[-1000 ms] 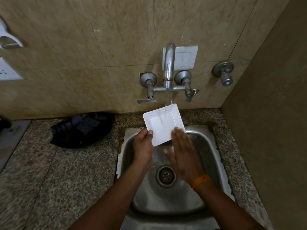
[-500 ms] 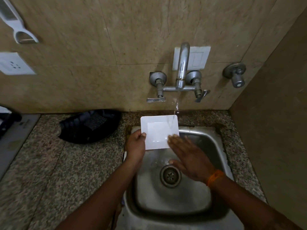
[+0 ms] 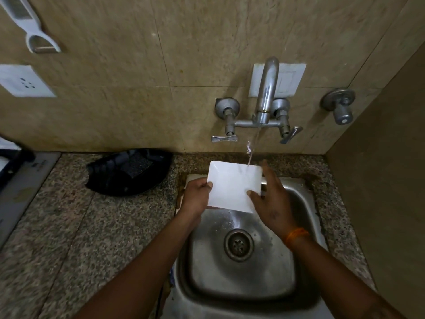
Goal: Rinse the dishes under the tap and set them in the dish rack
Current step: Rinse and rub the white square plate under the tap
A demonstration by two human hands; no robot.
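A: Start at the left edge of the bench [image 3: 69,226]. What sits there?

B: A flat grey slab [image 3: 25,180] at the far left edge, partly cut off, with something black [image 3: 13,157] on it that I cannot make out. On the wall above hang a white-handled utensil [image 3: 30,26] and a white socket plate [image 3: 25,81].

A: And toward the sink?

B: A black tray [image 3: 128,171] lies at the back edge of the speckled bench, against the wall, just left of the sink [image 3: 308,261]. A dark scrub pad [image 3: 138,163] rests inside it.

A: Where is the dish?

B: The white square plate [image 3: 232,187] is held over the back left corner of the sink, tilted, its far right corner under the thin stream of water [image 3: 251,148] from the tap [image 3: 266,88].

A: How do the hands have it?

B: The left hand [image 3: 197,196] grips the plate's left edge, thumb on top, fingers curled beneath. The right hand [image 3: 273,199] lies against the right edge with fingers spread fairly straight, thumb tip pressing on the plate's face. An orange band [image 3: 295,236] circles that wrist.

A: Anything in the way?

B: The plate and both hands cover the sink's back rim. The drain [image 3: 239,245] below is in plain view, with water drops around it.

A: And further right?

B: Two lever handles flank the tap, a white switch plate [image 3: 289,79] sits behind the spout, and a separate round valve [image 3: 340,107] juts from the wall near the corner.
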